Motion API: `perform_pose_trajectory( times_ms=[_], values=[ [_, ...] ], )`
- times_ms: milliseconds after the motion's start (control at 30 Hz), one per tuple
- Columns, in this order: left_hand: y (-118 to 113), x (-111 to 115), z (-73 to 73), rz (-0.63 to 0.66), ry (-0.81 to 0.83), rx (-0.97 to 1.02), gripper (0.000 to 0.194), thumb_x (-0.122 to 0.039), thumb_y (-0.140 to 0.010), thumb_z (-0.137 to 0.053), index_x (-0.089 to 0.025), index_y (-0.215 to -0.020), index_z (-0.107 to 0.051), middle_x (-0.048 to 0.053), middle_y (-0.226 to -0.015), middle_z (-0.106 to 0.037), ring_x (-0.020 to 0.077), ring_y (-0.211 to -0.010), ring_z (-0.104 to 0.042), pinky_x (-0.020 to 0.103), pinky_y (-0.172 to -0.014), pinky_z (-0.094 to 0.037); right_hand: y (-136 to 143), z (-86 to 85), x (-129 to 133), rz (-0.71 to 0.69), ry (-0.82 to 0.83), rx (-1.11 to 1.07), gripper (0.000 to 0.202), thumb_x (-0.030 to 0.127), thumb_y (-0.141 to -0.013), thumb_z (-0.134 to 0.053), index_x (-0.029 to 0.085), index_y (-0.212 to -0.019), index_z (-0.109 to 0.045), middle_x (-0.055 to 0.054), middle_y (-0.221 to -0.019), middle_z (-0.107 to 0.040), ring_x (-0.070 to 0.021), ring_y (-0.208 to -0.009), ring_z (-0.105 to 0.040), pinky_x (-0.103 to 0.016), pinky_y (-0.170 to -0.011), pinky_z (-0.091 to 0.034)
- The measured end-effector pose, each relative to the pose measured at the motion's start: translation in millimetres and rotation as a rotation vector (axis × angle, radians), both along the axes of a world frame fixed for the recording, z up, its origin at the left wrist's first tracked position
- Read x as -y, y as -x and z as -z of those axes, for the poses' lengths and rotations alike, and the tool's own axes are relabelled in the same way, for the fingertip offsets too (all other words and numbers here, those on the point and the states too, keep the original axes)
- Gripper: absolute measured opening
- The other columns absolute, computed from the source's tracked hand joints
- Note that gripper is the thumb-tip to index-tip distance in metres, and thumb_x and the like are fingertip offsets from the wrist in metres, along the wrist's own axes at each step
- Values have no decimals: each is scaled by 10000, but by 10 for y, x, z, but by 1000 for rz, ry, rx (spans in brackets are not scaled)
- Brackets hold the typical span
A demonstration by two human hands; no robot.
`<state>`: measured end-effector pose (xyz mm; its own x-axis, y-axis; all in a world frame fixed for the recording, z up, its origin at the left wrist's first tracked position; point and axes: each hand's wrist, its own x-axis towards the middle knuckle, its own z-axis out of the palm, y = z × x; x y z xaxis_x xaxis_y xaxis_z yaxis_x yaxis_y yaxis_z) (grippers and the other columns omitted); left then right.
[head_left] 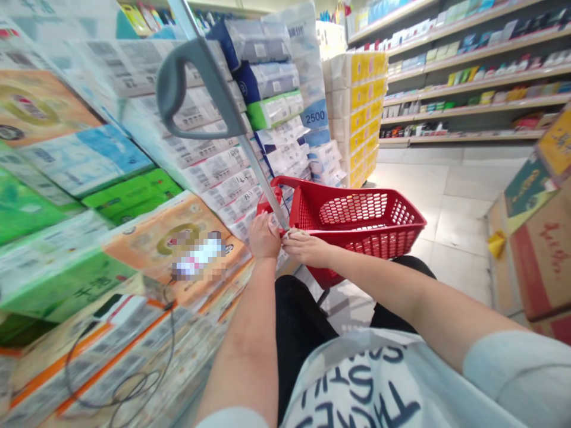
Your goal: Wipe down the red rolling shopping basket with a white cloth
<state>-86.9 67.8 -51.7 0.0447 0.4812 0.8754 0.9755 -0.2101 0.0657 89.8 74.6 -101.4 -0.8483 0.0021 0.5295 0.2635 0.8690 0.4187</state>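
Observation:
A red rolling shopping basket (375, 229) with perforated walls stands in front of my knees. Its long pull handle (261, 163), a metal pole with a grey loop grip (232, 113), slants up to the left. My left hand (265, 236) is closed at the foot of the pole, by the red hinge part. Close beside it, on the pole's other side, my right hand (308, 248) presses a small pale crumpled cloth (293, 233) against the basket's near end. Its fingertips are partly hidden by the cloth. Nothing shows inside the basket's visible part.
Stacked tissue packs (147, 232) fill the left side, with a loose black cable (172, 339) lying over the lower packs. Yellow-and-white packs (359, 119) rise behind the basket. Cardboard boxes (542, 249) stand at right. Stocked shelves (464, 77) line the back beyond the tiled floor (459, 178).

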Motion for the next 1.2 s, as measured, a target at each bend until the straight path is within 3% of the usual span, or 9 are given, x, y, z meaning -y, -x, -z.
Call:
perform_pose_trajectory(
  times_ms=[200, 400, 533, 733, 833, 967, 1133, 1200],
  values=[
    [-16, 28, -1, -7, -3, 22, 360, -191, -889, -363, -146, -1071, -670, 111, -1167, -670, 240, -1173, -554, 441, -1034, -397, -108, 304, 26, -18, 74, 32, 269, 110, -941, -456, 98, -1135, -643, -106, -1303, -591, -156, -1303, -452, -325, -1151, -309],
    [7, 6, -7, 12, 33, 50, 359, -201, -892, -356, -143, -1077, -658, 130, -1188, -654, 238, -1193, -541, 451, -1052, -374, -125, 54, -57, -79, 139, -26, 289, 130, -964, -431, 130, -1194, -606, -109, -1327, -571, -129, -1332, -407, -364, -1159, -289],
    [13, 8, -6, 42, 60, 71, 357, -206, -891, -366, -143, -1096, -651, 143, -1202, -645, 250, -1219, -520, 476, -1067, -350, -152, 13, -18, -38, 119, -41, 266, 158, -976, -419, 169, -1114, -647, -76, -1313, -587, -129, -1279, -473, -347, -1134, -333],
    [6, 11, -16, 23, 48, 69, 351, -216, -885, -365, -156, -1055, -667, 126, -1179, -659, 247, -1179, -548, 470, -1049, -369, -105, -300, -17, -37, 66, -254, 261, 176, -968, -428, 159, -1130, -631, -92, -1244, -598, -195, -1277, -458, -415, -1121, -352],
    [-9, 28, -9, 15, 58, 80, 356, -207, -886, -363, -150, -1069, -663, 134, -1181, -656, 251, -1194, -532, 477, -1055, -358, -181, -275, -21, 29, 149, -325, 242, 189, -963, -430, 153, -1086, -636, -102, -1138, -606, -198, -1180, -514, -395, -1063, -418],
    [-12, 39, 2, 27, 61, 82, 352, -208, -886, -368, -144, -1073, -659, 137, -1177, -653, 253, -1197, -522, 479, -1058, -352, -285, -156, -21, 108, 240, -355, 222, 193, -949, -451, 155, -1080, -625, -123, -1151, -573, -213, -1141, -511, -385, -990, -461],
    [17, 15, -2, 33, 39, 86, 355, -222, -891, -354, -140, -1044, -664, 145, -1133, -664, 251, -1163, -544, 473, -1041, -370, -206, -326, -49, 101, 314, -335, 197, 185, -927, -488, 151, -1087, -597, -98, -1085, -598, -194, -1014, -546, -332, -937, -464],
    [18, 23, -2, 25, 36, 73, 361, -224, -893, -347, -144, -1041, -666, 139, -1123, -668, 251, -1150, -551, 475, -1035, -375, -207, -308, -30, 137, 368, -379, 191, 183, -921, -488, 149, -1079, -590, -96, -1066, -603, -197, -992, -548, -329, -917, -463]
  ],
)
